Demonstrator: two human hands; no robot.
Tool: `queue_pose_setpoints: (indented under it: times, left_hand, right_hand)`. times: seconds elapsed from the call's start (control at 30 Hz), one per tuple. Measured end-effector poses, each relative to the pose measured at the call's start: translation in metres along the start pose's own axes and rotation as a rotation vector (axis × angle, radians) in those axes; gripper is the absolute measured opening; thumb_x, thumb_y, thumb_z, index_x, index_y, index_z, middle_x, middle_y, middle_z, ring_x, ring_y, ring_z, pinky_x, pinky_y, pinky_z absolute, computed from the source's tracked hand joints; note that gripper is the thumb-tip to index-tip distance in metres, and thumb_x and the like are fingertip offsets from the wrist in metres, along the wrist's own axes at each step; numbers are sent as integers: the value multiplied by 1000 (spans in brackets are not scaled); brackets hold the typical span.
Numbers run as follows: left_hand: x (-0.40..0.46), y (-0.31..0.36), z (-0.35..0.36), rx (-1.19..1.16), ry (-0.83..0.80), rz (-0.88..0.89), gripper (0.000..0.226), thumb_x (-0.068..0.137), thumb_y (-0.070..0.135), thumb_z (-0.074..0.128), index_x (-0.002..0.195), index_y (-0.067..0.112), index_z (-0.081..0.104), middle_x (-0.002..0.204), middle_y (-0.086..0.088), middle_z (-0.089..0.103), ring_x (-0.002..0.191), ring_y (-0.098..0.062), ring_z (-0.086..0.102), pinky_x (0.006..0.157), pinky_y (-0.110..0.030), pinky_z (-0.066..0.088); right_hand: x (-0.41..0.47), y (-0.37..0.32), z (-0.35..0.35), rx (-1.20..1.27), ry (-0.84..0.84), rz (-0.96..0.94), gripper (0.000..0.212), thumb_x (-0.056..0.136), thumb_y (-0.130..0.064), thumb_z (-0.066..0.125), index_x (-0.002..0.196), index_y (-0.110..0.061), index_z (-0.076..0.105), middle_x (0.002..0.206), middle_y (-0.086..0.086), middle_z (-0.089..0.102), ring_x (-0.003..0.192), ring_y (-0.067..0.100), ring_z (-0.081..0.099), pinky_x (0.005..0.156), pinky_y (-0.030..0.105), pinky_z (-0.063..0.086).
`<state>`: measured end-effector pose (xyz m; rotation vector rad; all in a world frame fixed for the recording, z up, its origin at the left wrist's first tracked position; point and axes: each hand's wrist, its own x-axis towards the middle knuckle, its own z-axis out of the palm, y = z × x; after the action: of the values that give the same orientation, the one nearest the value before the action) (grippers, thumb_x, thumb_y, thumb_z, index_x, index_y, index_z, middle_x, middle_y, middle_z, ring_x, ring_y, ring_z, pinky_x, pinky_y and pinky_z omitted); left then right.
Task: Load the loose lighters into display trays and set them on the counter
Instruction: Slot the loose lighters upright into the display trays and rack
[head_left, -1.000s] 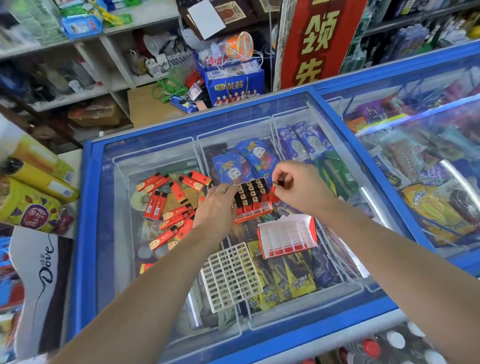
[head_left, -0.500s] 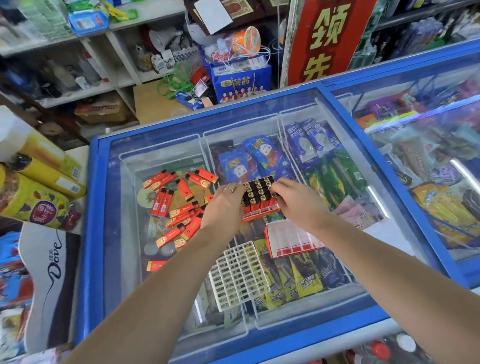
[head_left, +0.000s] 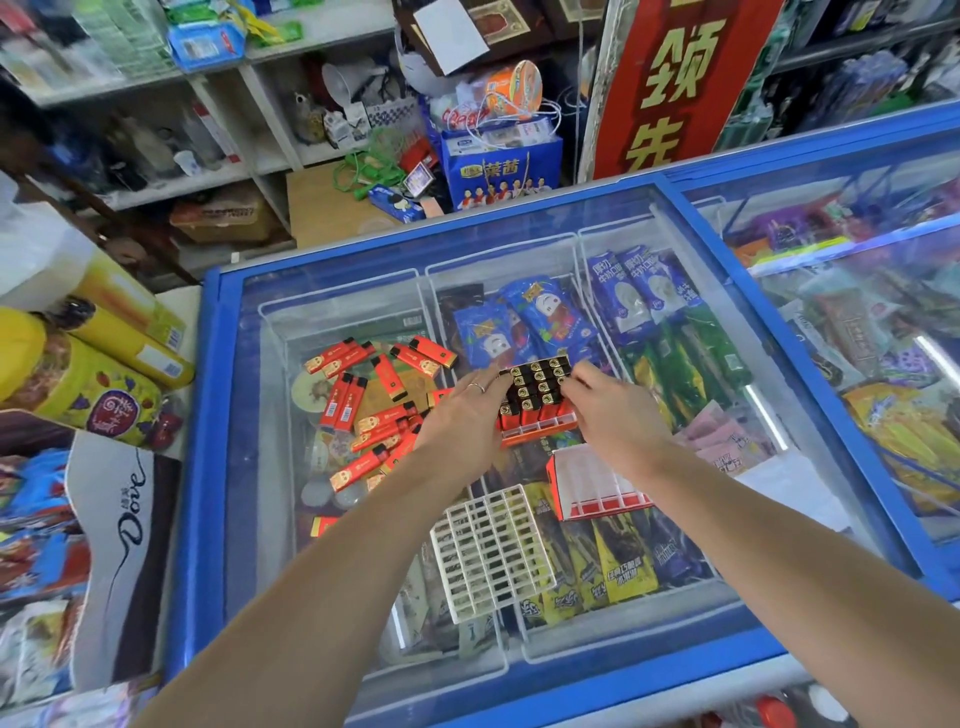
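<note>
A red display tray (head_left: 537, 432) stands on the freezer's glass lid, holding several upright red lighters with black tops (head_left: 537, 387). My left hand (head_left: 462, 421) holds the tray's left side, fingers curled against the lighters. My right hand (head_left: 615, 415) is at the tray's right side, its fingertips on the top row of lighters. Several loose red lighters (head_left: 374, 405) lie scattered on the glass to the left. A second red tray (head_left: 597, 491) with white dividers lies empty just in front, below my right wrist.
A white plastic grid insert (head_left: 491, 551) lies on the glass near the front. The blue-framed freezer lid (head_left: 208, 467) covers ice-cream packs. A second freezer (head_left: 857, 312) adjoins on the right. Yellow tins and a Dove box (head_left: 119, 519) sit at the left; shelves stand behind.
My right hand came down from holding a lighter above the tray onto the tray's right side. The left hand stayed on the tray. The camera moved slightly.
</note>
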<state>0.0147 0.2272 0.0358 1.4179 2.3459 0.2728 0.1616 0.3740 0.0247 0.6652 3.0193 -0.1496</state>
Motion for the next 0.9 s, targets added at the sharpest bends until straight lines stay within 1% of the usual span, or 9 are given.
queue_pose_setpoints:
  times: [0.1, 0.17, 0.27, 0.33, 0.47, 0.57, 0.7, 0.77, 0.9]
  left_hand:
    - [-6, -16, -9, -48, 25, 6, 79, 94, 1, 58, 161, 23, 23, 169, -3, 20, 155, -24, 21, 125, -40, 25]
    - [-15, -32, -16, -97, 76, -57, 74, 93, -1, 53, 159, 25, 28, 167, -2, 26, 149, -26, 33, 118, -41, 36]
    - [-34, -61, -21, -144, 139, -151, 69, 90, -3, 50, 152, 25, 37, 153, -7, 47, 118, -31, 60, 90, -42, 53]
    - [-48, -81, -23, -166, 155, -207, 68, 89, -3, 49, 149, 26, 39, 140, -11, 56, 103, -30, 63, 79, -40, 51]
    - [-75, -110, -20, -148, 144, -313, 64, 91, -1, 47, 150, 22, 41, 139, -14, 56, 118, -37, 58, 92, -44, 49]
    - [-96, -124, -13, -136, 98, -366, 56, 91, 1, 49, 144, 19, 46, 135, -13, 58, 109, -32, 60, 82, -41, 50]
    - [-124, -139, 3, -40, -28, -401, 51, 88, 8, 59, 136, 17, 46, 123, -8, 60, 101, -29, 62, 74, -39, 51]
    - [-136, -143, 12, -12, -77, -385, 51, 87, 15, 67, 134, 15, 49, 124, -6, 58, 107, -28, 59, 76, -38, 50]
    - [-152, -153, 32, 83, -118, -335, 45, 88, 20, 67, 131, 16, 52, 131, -4, 52, 116, -29, 56, 89, -42, 51]
  right_hand:
    - [-2, -1, -1, 9, 5, 32, 28, 92, -2, 60, 117, -14, 58, 106, 1, 55, 69, 18, 57, 52, 29, 42]
    - [-2, -2, -2, 16, 0, 43, 25, 91, -1, 61, 114, -11, 59, 105, 2, 54, 70, 18, 58, 55, 31, 48]
    - [-3, -7, -3, 0, -4, 58, 17, 93, -1, 57, 107, -10, 60, 109, 2, 53, 75, 19, 59, 63, 35, 54]
    - [-3, -11, -4, -6, -5, 76, 17, 94, -1, 54, 107, -9, 61, 112, 2, 52, 80, 19, 60, 67, 36, 55]
    - [-1, -26, -13, 43, 55, 176, 22, 90, -1, 58, 110, -7, 58, 116, 7, 53, 81, 24, 64, 69, 37, 55]
    - [-2, -47, -17, 82, 178, 174, 26, 88, -2, 62, 112, -9, 55, 111, 9, 55, 69, 23, 61, 57, 34, 52]
    - [-7, -101, -11, 238, 288, 86, 24, 85, -3, 63, 107, -9, 57, 102, 5, 58, 62, 10, 47, 50, 17, 34]
    - [-12, -133, -1, 334, 262, 82, 19, 86, -4, 62, 103, -10, 56, 95, 2, 58, 60, 10, 50, 48, 16, 36]
    - [-19, -184, 32, 368, 132, 144, 15, 90, -18, 64, 101, -15, 54, 78, -4, 52, 63, 17, 54, 52, 29, 41]
